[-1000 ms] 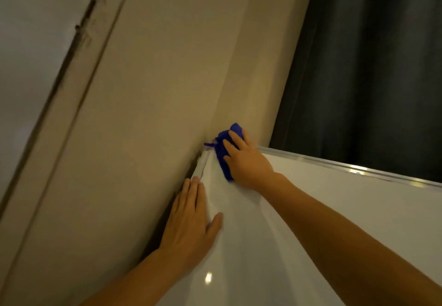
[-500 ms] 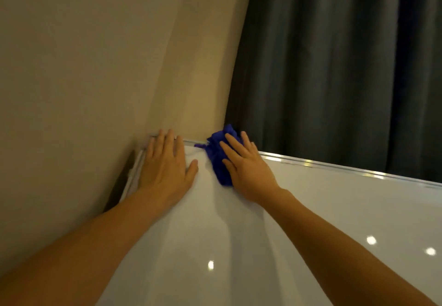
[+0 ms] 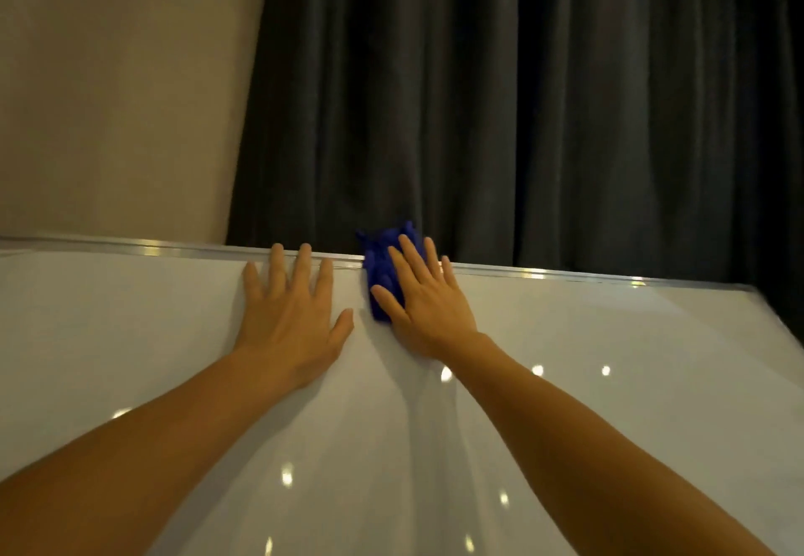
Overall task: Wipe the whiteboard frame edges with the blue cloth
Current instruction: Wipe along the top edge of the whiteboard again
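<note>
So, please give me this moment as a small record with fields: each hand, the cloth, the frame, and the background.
left hand: left hand lies flat and open on the glossy white whiteboard surface, fingertips reaching the top frame
right hand: right hand presses the cloth with spread fingers
cloth: crumpled blue cloth lies over the top frame edge, partly under the right hand
frame: thin silver metal frame strip along the top edge of the board
background: dark grey pleated curtain; beige wall to the left of it

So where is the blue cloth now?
In the head view, the blue cloth lies under the right hand, draped over the whiteboard's top frame edge, beside the left hand.
</note>
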`<state>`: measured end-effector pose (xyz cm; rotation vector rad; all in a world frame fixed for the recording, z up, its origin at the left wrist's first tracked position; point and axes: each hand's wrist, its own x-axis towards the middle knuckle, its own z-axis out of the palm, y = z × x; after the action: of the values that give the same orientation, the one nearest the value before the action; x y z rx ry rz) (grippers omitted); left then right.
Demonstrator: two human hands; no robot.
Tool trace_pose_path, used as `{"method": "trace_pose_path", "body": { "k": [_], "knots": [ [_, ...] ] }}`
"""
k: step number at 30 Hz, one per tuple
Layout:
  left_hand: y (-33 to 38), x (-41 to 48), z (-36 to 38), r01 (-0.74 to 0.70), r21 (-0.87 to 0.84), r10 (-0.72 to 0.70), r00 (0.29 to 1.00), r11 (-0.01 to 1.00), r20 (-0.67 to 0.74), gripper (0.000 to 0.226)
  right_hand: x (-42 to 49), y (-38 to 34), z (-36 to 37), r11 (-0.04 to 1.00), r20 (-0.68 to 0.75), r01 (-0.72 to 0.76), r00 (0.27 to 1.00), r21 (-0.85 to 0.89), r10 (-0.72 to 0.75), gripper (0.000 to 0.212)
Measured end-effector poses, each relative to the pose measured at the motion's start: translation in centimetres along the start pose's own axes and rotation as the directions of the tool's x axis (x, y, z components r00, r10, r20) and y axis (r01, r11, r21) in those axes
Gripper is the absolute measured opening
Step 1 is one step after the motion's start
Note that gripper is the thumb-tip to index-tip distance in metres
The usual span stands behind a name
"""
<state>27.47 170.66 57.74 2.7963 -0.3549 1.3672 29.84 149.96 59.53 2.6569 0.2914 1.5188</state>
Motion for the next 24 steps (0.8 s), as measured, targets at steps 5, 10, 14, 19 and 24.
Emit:
{"method": "trace_pose_path", "body": {
  "k": [5,10,14,19,24],
  "knots": [
    [7.4,1.3,1.8,-0.059,0.034,0.056,0.994,0.998,0.094,0.095,-1.3,14.4,-1.9,0.883,0.228,-0.469,0.859,-0.006,0.458,0.08],
    [18.0,4.0,3.2,0.009,0.072,-0.014,0.998,0.997,0.066,0.081,-2.1,16.4,-0.3,0.987,0.128,0.101,0.985,0.129,-0.118,0.078],
    [23.5,5.0,4.0,0.081,0.076,-0.087,0.994,0.994,0.067,0.08,-3.2,25.2,-0.5,0.995,0.086,0.032,0.995,0.09,-0.04,0.074],
    [28.6,6.1,4.3,0.007,0.083,-0.015,0.996,0.997,0.092,0.085,-5.5,37.6,-1.3,0.871,0.187,-0.491,0.857,0.015,0.48,0.077],
    [33.9,8.9,4.5,-0.005,0.105,-0.001,0.998,0.994,0.059,0.086,-5.3,36.0,-1.3,0.983,0.084,-0.019,0.996,0.184,0.004,0.073]
  ]
}}
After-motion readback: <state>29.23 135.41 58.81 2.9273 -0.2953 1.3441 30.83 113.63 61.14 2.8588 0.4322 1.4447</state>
